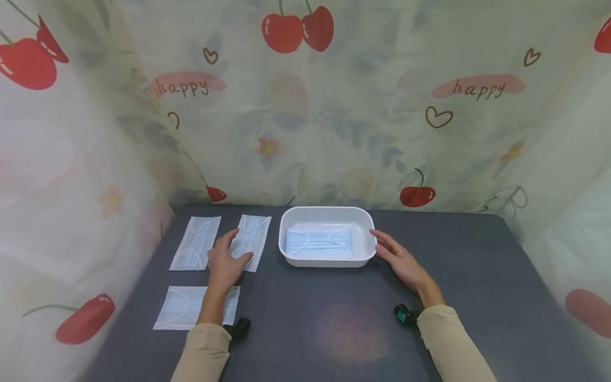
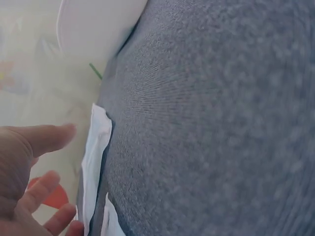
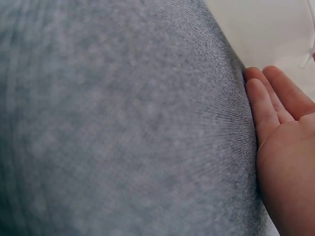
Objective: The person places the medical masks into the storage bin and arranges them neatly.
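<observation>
In the head view my left hand (image 1: 225, 262) hovers over a pale blue face mask (image 1: 253, 239), thumb and fingers spread apart around it. The left wrist view shows a gap between the spread fingers (image 2: 42, 189) and the mask (image 2: 94, 157). My right hand (image 1: 400, 260) has its straight fingers at the right end of a white plastic tray (image 1: 326, 262). Inside the tray lies another face mask (image 1: 319, 243) with white ear loops. In the right wrist view the fingers (image 3: 263, 105) extend toward the tray wall (image 3: 261, 29).
One more mask (image 1: 194, 244) lies at the far left, and another (image 1: 176, 307) lies nearer, partly hidden under the left forearm. They rest on a dark grey table (image 1: 458, 249). A curtain printed with cherries (image 1: 363, 132) hangs behind the table and at both sides.
</observation>
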Available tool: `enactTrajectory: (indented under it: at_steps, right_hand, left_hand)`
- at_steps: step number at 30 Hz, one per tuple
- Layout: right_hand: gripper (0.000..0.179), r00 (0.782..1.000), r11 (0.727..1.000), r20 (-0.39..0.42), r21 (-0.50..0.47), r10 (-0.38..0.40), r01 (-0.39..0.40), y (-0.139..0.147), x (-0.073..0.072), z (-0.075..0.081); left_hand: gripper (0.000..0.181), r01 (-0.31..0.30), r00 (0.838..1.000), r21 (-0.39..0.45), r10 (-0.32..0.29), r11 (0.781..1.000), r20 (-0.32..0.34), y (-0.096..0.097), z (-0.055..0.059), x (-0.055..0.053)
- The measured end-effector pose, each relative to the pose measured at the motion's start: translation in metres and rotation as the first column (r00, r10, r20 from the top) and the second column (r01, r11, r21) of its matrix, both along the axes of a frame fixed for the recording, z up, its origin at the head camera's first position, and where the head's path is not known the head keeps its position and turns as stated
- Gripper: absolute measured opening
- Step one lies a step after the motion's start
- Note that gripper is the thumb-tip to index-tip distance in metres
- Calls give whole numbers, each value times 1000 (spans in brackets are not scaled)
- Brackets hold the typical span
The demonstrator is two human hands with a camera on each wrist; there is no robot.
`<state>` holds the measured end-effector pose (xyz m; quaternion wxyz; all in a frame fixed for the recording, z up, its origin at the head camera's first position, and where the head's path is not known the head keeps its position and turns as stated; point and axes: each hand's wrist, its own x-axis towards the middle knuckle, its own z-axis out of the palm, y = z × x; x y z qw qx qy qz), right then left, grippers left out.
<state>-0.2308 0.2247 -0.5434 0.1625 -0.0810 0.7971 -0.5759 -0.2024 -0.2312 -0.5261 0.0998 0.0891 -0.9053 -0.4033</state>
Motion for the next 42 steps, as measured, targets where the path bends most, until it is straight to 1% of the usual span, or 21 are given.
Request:
enactTrajectory:
  at_steps: [3,5,8,11,14,21,28,30,37,42]
  right_hand:
    - [56,1000,1000,-5,-13,2,-2,0,0,-1]
    - [57,1000,1000,-9,-16,3,-3,0,-1,-2]
    - [57,1000,1000,-14,-18,7,-7,0,-1,-2]
    - [56,1000,1000,-15,-17,6,-6,-1,-1,-2]
    - [56,1000,1000,-13,-17,2,-3,-1,0,-2]
    - [56,1000,1000,4,-13,-13,13,-1,0,-1]
    - [55,1000,1000,5,-17,-8,8,-1,0,-1]
    - [55,1000,1000,5,-17,-8,8,-1,0,-1]
    - [56,1000,1000,8,-14,-6,6,-1,0,0]
    - [57,1000,1000,6,-7,-10,10,-1,1,1]
  left_hand:
    - [76,-1,1000,-1,1,1000,3,-3,-2,0]
    - [78,-6,1000,-18,6,1000,11,-5,-2,0]
    - [81,-13,999,-47,14,999,36,-7,0,1]
    - [84,-3,998,-79,7,997,56,-10,2,2]
    - [87,5,997,-91,3,996,80,-12,3,3]
    - [90,7,989,-48,1,999,148,-16,2,0]
    - [89,23,988,11,-25,1000,151,-18,3,-1]
    - [90,23,987,27,-27,999,161,-17,5,-1]
    - [93,-7,975,64,-7,998,222,-16,5,0]
    - [84,-16,977,57,4,998,214,-16,5,1]
